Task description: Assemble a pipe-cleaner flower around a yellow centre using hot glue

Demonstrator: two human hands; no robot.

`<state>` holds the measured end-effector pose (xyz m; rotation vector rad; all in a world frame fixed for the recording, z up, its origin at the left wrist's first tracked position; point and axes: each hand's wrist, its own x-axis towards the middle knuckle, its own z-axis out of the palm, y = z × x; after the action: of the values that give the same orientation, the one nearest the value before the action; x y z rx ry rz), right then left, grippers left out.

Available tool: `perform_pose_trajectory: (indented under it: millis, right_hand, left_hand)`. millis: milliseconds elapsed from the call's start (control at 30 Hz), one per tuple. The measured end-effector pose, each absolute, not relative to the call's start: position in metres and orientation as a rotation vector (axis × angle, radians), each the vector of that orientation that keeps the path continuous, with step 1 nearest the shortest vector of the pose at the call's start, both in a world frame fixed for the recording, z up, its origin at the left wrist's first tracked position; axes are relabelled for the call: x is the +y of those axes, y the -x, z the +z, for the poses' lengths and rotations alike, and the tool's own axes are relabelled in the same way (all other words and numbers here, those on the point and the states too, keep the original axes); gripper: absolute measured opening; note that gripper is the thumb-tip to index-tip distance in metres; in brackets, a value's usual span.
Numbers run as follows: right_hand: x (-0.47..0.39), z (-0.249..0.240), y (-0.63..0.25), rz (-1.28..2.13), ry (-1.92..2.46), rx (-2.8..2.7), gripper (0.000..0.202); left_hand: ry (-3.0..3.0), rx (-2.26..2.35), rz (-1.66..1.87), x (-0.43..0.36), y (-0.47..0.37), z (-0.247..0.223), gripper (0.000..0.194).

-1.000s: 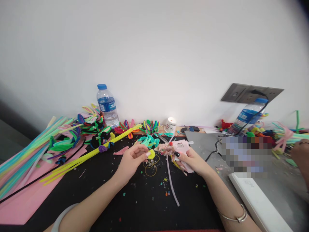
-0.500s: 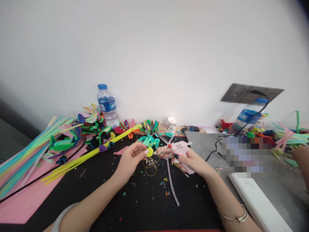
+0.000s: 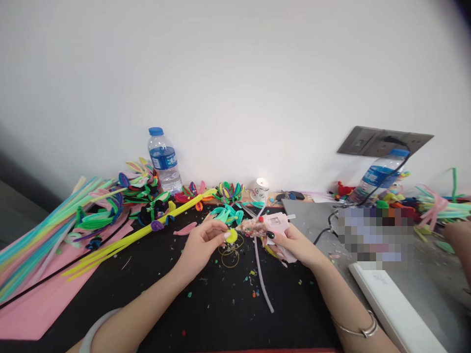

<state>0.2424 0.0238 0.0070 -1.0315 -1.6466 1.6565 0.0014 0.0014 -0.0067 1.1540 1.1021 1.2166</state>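
A small yellow disc [image 3: 231, 236] is pinched between the thumb and fingers of my left hand [image 3: 206, 241]. My right hand [image 3: 294, 243] is wrapped round a pink glue gun [image 3: 276, 224], its decorated nozzle end pointing left at the disc. The nozzle tip is very near the disc; whether they touch I cannot tell. Behind my left hand lie turquoise fuzzy loops [image 3: 228, 214]. Yellowish rings [image 3: 230, 257] rest on the black mat [image 3: 206, 314] below the disc. A pale lilac stem [image 3: 263, 282] runs down the mat beside the glue gun.
Fuzzy stems [image 3: 47, 235] and pink sheets [image 3: 37, 314] lie left. Bottles stand at the back left [image 3: 164, 162] and right [image 3: 379, 176], with a paper cup [image 3: 261, 189] between. A black cable hangs from the wall socket [image 3: 384, 142]. A white bar [image 3: 390, 304] and another person's hand [image 3: 458, 240] are right.
The yellow disc has shifted slightly right and down with my left hand, and its flat side now faces the camera more. The glue gun has tilted slightly, its body a little higher.
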Motion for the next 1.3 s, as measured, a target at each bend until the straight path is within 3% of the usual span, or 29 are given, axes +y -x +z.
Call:
perform_pose_trajectory:
  millis: [1300]
  right_hand:
    - [0.0224,0.0079,-0.2396,1.622,1.075,-1.667,0.04]
  left_hand:
    - [-1.035,1.079,1.231,0.0018,-0.0026,-0.0035,0.023]
